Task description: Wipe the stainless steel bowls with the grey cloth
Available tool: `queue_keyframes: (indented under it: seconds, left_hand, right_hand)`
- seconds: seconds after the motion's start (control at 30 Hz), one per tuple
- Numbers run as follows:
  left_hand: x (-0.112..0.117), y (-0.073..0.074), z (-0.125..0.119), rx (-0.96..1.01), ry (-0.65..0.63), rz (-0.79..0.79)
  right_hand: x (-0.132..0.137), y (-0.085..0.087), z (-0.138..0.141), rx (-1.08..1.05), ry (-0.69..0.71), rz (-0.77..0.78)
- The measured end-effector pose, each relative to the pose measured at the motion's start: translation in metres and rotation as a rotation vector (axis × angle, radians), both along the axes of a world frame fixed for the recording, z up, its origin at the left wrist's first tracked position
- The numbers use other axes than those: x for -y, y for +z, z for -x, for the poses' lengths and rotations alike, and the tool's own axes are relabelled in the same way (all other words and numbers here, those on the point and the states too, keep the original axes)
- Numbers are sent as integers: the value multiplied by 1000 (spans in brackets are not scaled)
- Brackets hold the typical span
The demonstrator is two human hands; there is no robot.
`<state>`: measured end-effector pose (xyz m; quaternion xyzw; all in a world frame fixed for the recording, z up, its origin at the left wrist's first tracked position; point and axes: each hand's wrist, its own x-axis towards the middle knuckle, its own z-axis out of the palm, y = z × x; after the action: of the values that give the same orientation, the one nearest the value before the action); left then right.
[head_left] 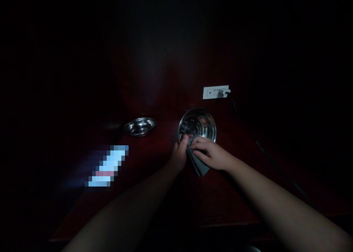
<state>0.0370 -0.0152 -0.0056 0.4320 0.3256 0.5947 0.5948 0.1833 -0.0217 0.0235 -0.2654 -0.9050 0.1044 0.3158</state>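
Observation:
A shiny metal bowl (209, 125) is tilted so that its inside faces me. My left hand (179, 154) grips its near left rim, thumb over the edge and the other fingers hidden behind. At the near rim, my right hand (211, 152) is closed on a grey-green cloth (201, 168), which it presses against the bowl. One end of the cloth hangs down below the fingers. Whether the bowl's base touches the table cannot be made out.
A shallow metal dish (140, 127) sits on the dark red table (220, 211), left of the bowl. Nearer on the left glows a pixelated bright screen (107, 167). A white wall socket (211, 92) holds a plug, and its dark cable (267, 156) runs down the right side.

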Motion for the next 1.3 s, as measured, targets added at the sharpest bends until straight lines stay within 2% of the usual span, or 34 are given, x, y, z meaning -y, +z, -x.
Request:
queue_keyframes:
  seconds: [0.1,0.47,1.3]
  left_hand:
    - [0,0,0,-20,-7,-32]
    - [5,7,0,-35,9,31]
    - [4,5,-1,-48,0,46]
  right_hand:
    - [-1,-1,-1,-7,-13,5]
    - [-9,-6,-6,11,-74,-17]
    - [-9,-4,-7,35,-128,-24]
